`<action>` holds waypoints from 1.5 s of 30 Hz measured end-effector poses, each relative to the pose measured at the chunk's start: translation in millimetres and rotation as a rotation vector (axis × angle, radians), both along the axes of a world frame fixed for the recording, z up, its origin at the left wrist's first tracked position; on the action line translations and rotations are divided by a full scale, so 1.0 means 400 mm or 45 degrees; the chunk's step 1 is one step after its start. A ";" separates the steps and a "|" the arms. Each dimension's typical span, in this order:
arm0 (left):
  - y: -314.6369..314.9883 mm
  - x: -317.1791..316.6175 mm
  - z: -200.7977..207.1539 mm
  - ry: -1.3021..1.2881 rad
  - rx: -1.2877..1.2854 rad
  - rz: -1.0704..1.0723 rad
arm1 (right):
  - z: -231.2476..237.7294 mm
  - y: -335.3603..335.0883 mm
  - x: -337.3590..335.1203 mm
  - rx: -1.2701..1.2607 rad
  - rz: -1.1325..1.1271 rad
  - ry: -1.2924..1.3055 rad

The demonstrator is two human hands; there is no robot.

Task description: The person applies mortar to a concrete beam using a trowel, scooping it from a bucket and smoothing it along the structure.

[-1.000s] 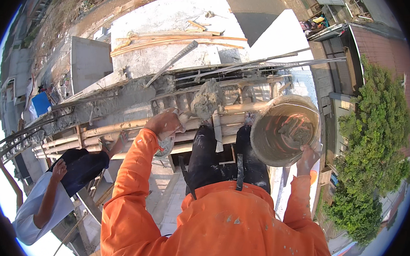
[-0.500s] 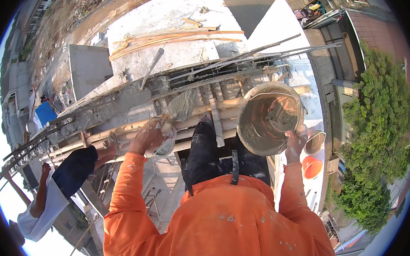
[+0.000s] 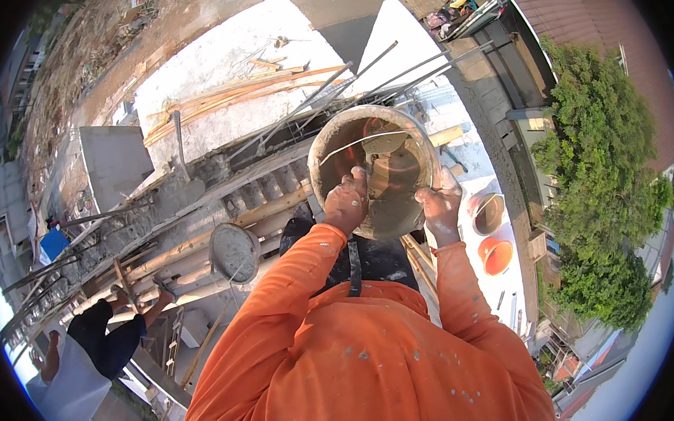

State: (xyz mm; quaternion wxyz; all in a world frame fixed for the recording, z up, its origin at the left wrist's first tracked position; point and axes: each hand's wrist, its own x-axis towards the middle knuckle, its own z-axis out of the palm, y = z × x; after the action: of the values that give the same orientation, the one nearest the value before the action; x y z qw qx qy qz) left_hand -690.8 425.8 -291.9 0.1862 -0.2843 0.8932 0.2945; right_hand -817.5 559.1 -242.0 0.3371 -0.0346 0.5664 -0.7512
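A mortar-crusted bucket (image 3: 422,150) with a thin wire handle is tipped toward me at the centre, some wet grey mortar inside. My right hand (image 3: 439,208) grips its near right rim. My left hand (image 3: 348,201) is closed at the near left part of the mouth, around the handle of a trowel. The trowel's grey blade (image 3: 384,141) reaches into the bucket; its grip is hidden by my fingers. To the left, a second bucket (image 3: 234,252) full of grey mortar stands on the timber poles, apart from both hands.
A shovel (image 3: 179,145) leans over the mortar-covered beam. Steel bars (image 3: 324,95) and long wood strips (image 3: 228,98) lie beyond. An orange bucket (image 3: 495,255) and a dirty bucket (image 3: 488,212) stand at right. A co-worker (image 3: 101,343) is at lower left. Gaps show between the poles.
My left hand has moved right with the trowel, from beside the mortar-filled bucket into the held bucket. The held bucket has shifted left in view, and the whole view has turned.
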 end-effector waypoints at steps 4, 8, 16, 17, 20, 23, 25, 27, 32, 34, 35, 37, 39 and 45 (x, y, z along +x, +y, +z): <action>0.042 0.095 0.010 -0.203 0.109 -0.362 | -0.013 0.025 -0.019 -0.049 -0.053 0.033; -0.002 0.029 0.084 -0.137 -0.023 -0.096 | 0.009 0.028 0.011 0.020 -0.136 0.096; 0.092 0.087 0.048 -0.308 0.080 -0.282 | -0.016 0.054 0.020 -0.120 -0.269 0.072; 0.084 0.086 0.049 -0.203 0.036 -0.236 | -0.025 0.055 0.022 -0.135 -0.243 0.096; 0.031 -0.034 0.079 -0.081 -0.011 0.038 | -0.018 0.060 0.038 -0.052 -0.223 0.183; 0.055 -0.016 0.007 -0.135 0.074 0.078 | -0.011 0.042 0.039 -0.019 -0.239 0.245; 0.091 0.011 0.047 -0.251 0.127 -0.061 | -0.021 0.049 0.028 -0.005 -0.261 0.276; 0.100 0.030 0.057 -0.394 0.160 -0.135 | -0.010 0.043 0.028 0.013 -0.240 0.253; 0.045 -0.029 0.124 -0.021 -0.011 -0.033 | 0.024 0.055 0.039 0.017 -0.238 0.122; 0.045 -0.013 0.064 -0.046 -0.034 -0.091 | 0.027 0.037 0.037 -0.059 -0.237 0.170; 0.070 0.039 0.045 0.027 -0.113 -0.145 | 0.033 0.034 0.024 -0.087 -0.210 0.187; 0.072 0.048 0.080 -0.199 0.042 -0.249 | 0.042 0.055 0.006 -0.091 -0.198 0.236; 0.073 0.064 0.094 -0.164 0.020 -0.226 | 0.047 0.057 0.005 -0.021 -0.205 0.228; 0.059 -0.016 0.092 0.020 -0.128 -0.155 | 0.080 0.051 -0.003 0.036 -0.153 0.264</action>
State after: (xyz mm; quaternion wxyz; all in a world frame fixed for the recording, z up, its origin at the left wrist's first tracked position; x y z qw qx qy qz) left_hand -697.0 449.3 -254.9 0.1824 -0.2359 0.9239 0.2397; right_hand -818.6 579.6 -210.2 0.2315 -0.0734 0.6099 -0.7544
